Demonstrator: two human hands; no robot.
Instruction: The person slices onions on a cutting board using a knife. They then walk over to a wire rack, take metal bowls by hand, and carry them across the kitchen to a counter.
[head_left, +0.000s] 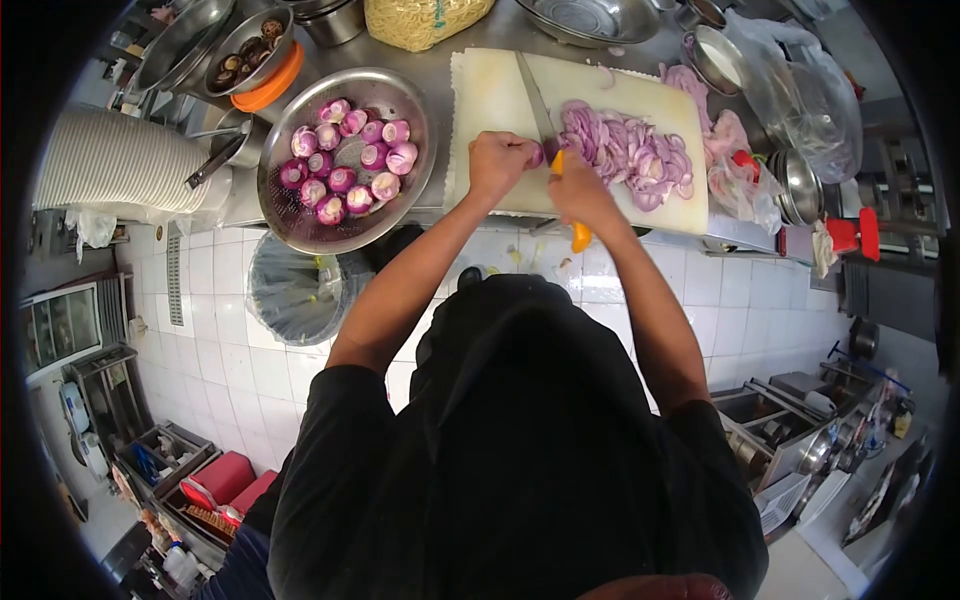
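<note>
Right grip (pixel 584 196) closed round the handle of a yellow-handled kitchen knife (pixel 537 104); left grip (pixel 500 168) pinching a red onion piece (pixel 536 156) by the blade, firmness I can't tell. Best practice, I judge: fingers curled back, strokes even. Right side: thin, limp purple-white slices (pixel 640 160) heaped on a smooth pale cutting board (pixel 487 95). Left: perforated steel colander (pixel 270 200), round glossy peeled onions (pixel 342 180). Farther, worktop's (pixel 432 68) back: bagged noodles (pixel 420 22), tangled, yellowish.

Both arms (pixel 412 280) reach forward; left grip (pixel 500 166) pinched; right grip (pixel 584 190) curled.
</note>
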